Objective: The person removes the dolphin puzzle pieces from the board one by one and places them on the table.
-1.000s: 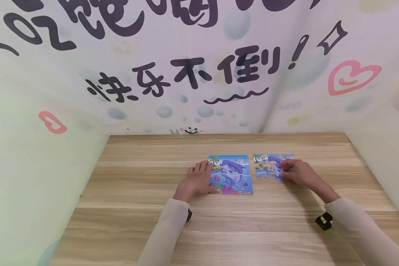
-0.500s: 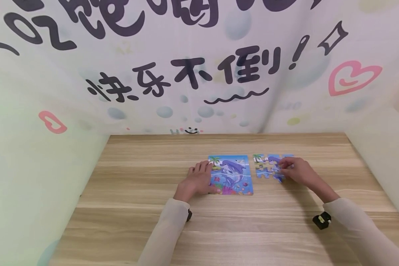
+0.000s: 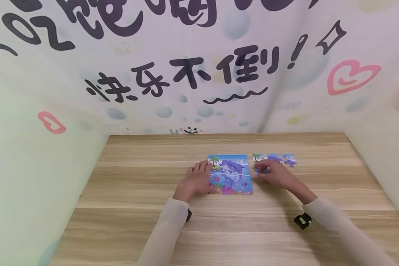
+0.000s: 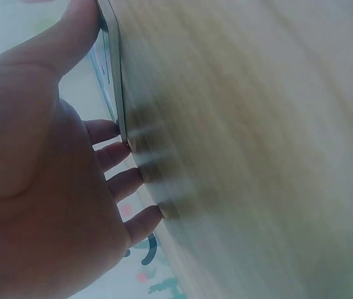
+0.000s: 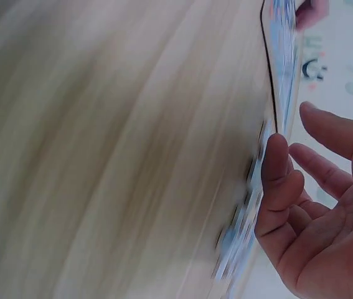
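A square dolphin puzzle board (image 3: pixel 231 173) lies on the table. Against its left side rests my left hand (image 3: pixel 198 180), thumb over the lower left corner; in the left wrist view the extended fingertips (image 4: pixel 144 218) touch down along the board's edge (image 4: pixel 119 87). My right hand (image 3: pixel 274 174) is bent over loose jigsaw pieces right of the board and covers some of them. A palm-tree piece (image 3: pixel 257 157), a purple dolphin piece (image 3: pixel 274 158) and a bird piece (image 3: pixel 289 159) show behind it. In the right wrist view the thumb stands apart from the fingers (image 5: pixel 276 174), with nothing visible between them.
The wood-grain table (image 3: pixel 136 166) ends at a white back wall (image 3: pixel 153 118) printed with dark lettering and bubbles. Side walls stand left and right. A black wrist device (image 3: pixel 302 221) sits below the right sleeve (image 3: pixel 332 221).
My right hand has moved left, from the right side of the loose pieces to those nearest the board, uncovering the bird piece. My left hand stays at the board.
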`<state>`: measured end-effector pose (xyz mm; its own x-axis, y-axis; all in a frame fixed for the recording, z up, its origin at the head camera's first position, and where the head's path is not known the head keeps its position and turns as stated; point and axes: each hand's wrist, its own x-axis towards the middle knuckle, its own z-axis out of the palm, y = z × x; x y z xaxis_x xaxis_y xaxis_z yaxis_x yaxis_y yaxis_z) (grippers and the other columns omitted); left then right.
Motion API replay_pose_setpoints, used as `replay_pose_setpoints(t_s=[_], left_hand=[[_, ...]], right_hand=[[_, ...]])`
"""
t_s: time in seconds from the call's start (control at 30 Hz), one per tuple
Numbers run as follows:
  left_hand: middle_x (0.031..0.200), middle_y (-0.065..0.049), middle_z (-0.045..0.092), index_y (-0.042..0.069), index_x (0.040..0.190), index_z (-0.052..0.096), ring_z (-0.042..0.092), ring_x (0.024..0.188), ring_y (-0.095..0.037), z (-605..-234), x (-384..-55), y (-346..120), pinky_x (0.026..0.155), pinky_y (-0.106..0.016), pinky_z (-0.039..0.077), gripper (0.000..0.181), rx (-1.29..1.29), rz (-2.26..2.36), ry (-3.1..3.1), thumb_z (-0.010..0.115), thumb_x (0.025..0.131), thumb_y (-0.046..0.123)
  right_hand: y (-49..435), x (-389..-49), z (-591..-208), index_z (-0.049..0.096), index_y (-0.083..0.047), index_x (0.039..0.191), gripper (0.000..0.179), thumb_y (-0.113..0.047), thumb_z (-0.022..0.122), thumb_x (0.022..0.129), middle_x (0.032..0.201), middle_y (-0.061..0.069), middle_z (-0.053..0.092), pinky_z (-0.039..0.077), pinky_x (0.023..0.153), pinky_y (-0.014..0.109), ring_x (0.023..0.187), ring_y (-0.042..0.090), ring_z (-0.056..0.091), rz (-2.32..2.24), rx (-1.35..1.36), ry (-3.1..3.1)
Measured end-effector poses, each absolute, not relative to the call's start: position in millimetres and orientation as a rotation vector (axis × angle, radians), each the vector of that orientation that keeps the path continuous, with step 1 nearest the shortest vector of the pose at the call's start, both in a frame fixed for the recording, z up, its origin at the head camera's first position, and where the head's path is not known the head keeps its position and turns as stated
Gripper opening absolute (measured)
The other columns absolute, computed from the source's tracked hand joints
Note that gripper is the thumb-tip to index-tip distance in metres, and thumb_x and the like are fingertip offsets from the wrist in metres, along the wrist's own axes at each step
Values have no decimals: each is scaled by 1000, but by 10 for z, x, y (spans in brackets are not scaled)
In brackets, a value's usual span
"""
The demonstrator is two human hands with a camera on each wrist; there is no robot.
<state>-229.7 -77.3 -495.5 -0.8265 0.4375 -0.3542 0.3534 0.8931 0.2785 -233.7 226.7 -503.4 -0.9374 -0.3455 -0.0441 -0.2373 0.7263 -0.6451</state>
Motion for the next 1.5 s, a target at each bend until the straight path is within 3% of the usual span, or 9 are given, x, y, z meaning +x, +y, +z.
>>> replay_pose_setpoints(t_s=[0.2, 0.37, 0.5, 0.93, 1.23, 1.5], left_hand=[[161, -11, 18, 10, 157, 19, 19, 147, -31, -4959, -2290, -766, 113, -49, 25, 96, 581, 257, 2651, 64, 88, 60], [161, -11, 17, 11, 157, 18, 18, 147, -31, -4974, -2300, -762, 113, -48, 25, 96, 577, 243, 2644, 63, 89, 60], [162, -10, 16, 11, 157, 17, 18, 148, -30, -4990, -2312, -762, 113, -48, 25, 97, 573, 226, 2645, 63, 88, 62], [161, -10, 17, 12, 157, 17, 19, 147, -29, -4957, -2312, -776, 112, -47, 27, 99, 585, 229, 2656, 61, 87, 65], [161, -10, 17, 12, 158, 17, 20, 147, -30, -4967, -2309, -774, 113, -48, 26, 99, 587, 223, 2646, 61, 87, 65], [160, -10, 18, 12, 158, 18, 20, 146, -30, -4970, -2309, -786, 112, -48, 26, 99, 596, 246, 2654, 62, 87, 64]], right_hand=[[1971, -2335, -5077, 66, -4, 123, 48, -29, 80, 84, 101, 12, 70, 53, 80, 47, 93, 27, 65, -863, -504, 2797], [1810, -2319, -5045, 64, -5, 128, 57, -36, 81, 82, 99, 11, 60, 48, 61, 34, 79, 21, 56, -678, -436, 2809], [1748, -2320, -4987, 62, -4, 125, 56, -32, 82, 81, 95, 10, 55, 41, 56, 31, 72, 20, 50, -632, -400, 2808], [1717, -2332, -4989, 59, -9, 120, 47, -26, 82, 83, 94, 5, 64, 49, 66, 35, 77, 19, 57, -658, -419, 2804], [1733, -2324, -5015, 64, -1, 123, 48, -26, 79, 85, 103, 12, 68, 52, 80, 44, 89, 24, 61, -739, -478, 2790], [1798, -2365, -5054, 67, 1, 121, 41, -33, 62, 98, 117, 20, 69, 54, 86, 51, 103, 34, 68, -943, -514, 2739]])
